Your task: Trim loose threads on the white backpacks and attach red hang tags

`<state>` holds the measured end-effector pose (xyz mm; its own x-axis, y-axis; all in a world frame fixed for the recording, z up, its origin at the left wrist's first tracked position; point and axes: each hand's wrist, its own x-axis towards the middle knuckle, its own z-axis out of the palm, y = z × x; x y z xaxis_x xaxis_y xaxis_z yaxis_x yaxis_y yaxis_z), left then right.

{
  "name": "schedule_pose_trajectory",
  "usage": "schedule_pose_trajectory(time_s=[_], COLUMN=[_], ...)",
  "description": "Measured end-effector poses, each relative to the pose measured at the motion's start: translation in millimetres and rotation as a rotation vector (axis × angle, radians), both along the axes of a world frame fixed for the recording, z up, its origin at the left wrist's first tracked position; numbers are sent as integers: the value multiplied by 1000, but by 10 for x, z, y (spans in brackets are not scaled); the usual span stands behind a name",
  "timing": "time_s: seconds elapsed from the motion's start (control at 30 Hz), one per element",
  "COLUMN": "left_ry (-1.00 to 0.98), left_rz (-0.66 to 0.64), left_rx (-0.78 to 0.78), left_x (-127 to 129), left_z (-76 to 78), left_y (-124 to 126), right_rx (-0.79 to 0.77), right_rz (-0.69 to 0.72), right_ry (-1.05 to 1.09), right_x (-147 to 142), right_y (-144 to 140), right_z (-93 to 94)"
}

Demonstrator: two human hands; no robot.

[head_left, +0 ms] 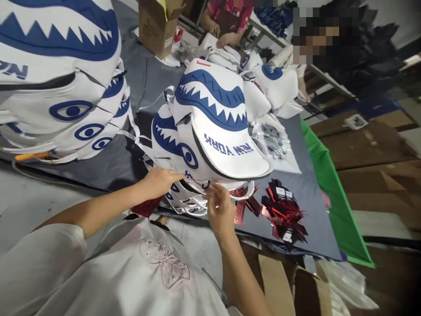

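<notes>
Nearest, the right hand point(219, 210) pinches a thin red string point(197, 179) at the white shark-face backpack point(213, 127); at nine o'clock, the left hand point(160, 181) grips the backpack's lower edge.

tags point(284, 215) right of cap stack point(210, 131)

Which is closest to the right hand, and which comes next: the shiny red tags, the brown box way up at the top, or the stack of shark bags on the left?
From the right hand:
1. Red tags, just to its right on the grey mat.
2. Stack of shark bags, far left.
3. Brown box, at the table's far end.
</notes>
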<state>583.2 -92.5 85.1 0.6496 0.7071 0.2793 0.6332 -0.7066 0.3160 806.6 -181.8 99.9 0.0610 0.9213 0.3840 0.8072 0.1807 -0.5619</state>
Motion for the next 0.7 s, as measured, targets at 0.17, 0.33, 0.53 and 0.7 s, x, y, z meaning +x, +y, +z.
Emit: schedule_pose_trajectory(time_s=[0.17, 0.33, 0.53, 0.7], left_ry=[-67, -131, -307, -467], left_rz=[-153, -212, -516, -597], left_rx=[28, -144, -903, -1194], left_x=[123, 270, 193, -18], left_z=[-59, 5, 291, 258], left_y=[133, 197, 409, 548], right_rx=[-85, -36, 145, 160], right_rz=[-112, -112, -271, -318], right_ry=[27, -69, 161, 430], right_x=[-47, -26, -107, -222], right_y=[67, 76, -32, 23], right_z=[-135, -35, 37, 9])
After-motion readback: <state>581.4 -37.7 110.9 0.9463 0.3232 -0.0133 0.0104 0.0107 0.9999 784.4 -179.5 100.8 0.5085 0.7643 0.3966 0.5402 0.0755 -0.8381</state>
